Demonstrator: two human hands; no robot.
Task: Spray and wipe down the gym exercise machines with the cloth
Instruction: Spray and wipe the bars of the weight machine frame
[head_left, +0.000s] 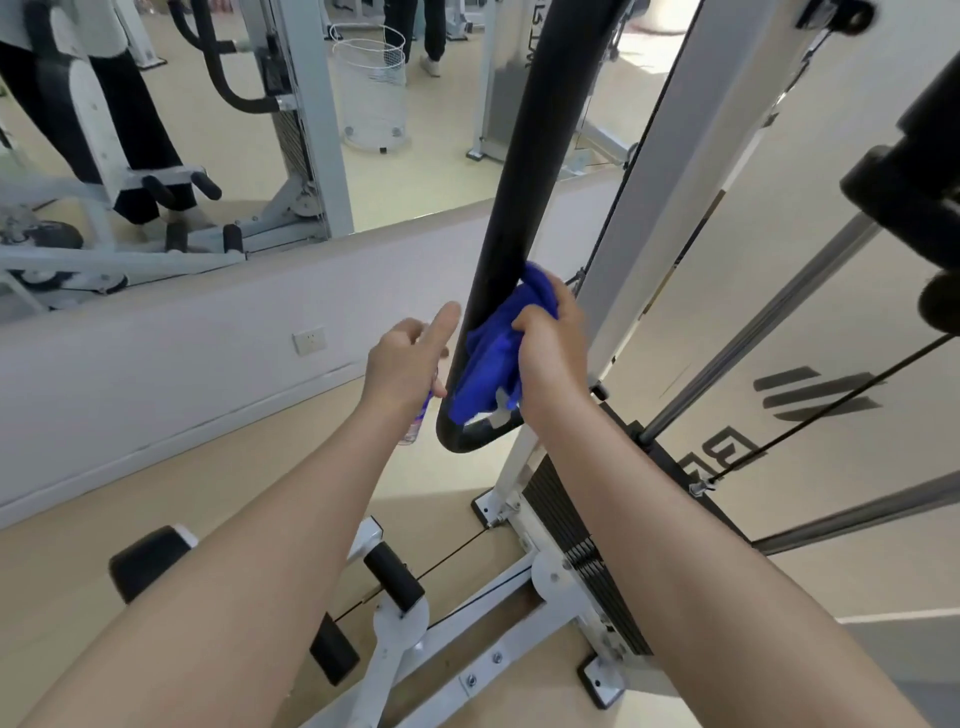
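Note:
A long black padded backrest (524, 171) of the white-framed machine runs down the middle of the view. My right hand (548, 353) grips a bunched blue cloth (493, 364) and presses it against the pad's lower right side, near its rounded bottom end. Just left of the pad, my left hand (405, 358) holds a small spray bottle (418, 421), with the index finger stretched up toward the pad. Only the bottle's lower part shows below the palm.
The weight stack (582, 551) and white base frame (488, 623) stand below my arms, with black foam rollers (392, 569) at lower left. A wall mirror (208, 130) reflects other machines, a person's legs and a white wire basket (371, 88). Cables and steel guide rods (769, 322) cross on the right.

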